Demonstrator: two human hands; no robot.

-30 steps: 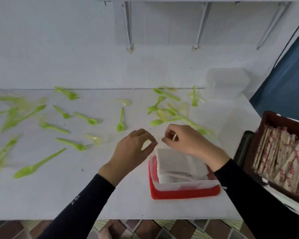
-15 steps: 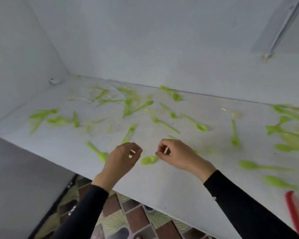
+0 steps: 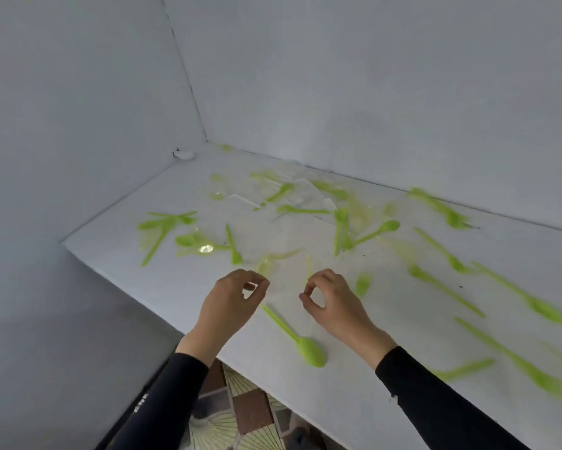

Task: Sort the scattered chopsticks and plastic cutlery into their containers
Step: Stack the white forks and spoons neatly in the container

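Observation:
Several lime-green plastic spoons and forks lie scattered over the white table [image 3: 354, 404]. One green spoon [image 3: 297, 336] lies near the front edge, between my two hands. My left hand [image 3: 232, 302] hovers above the table with thumb and forefinger curled into a ring, and I see nothing in it. My right hand [image 3: 333, 302] is curled the same way, just left of a short green spoon [image 3: 362, 284]. Nothing shows between its fingers. Clear yellowish spoons [image 3: 266, 264] lie just beyond my hands. No container is in view.
White walls meet at the far left corner, where a small white object [image 3: 182, 154] sits. Crumpled clear plastic wrap [image 3: 300, 190] lies among cutlery at the back. The table's left and front edges drop to a tiled floor [image 3: 240, 414].
My view has swung left, away from the red container and the chopstick box, which are out of sight. Both hands have come off the container and now hover over the scattered cutlery.

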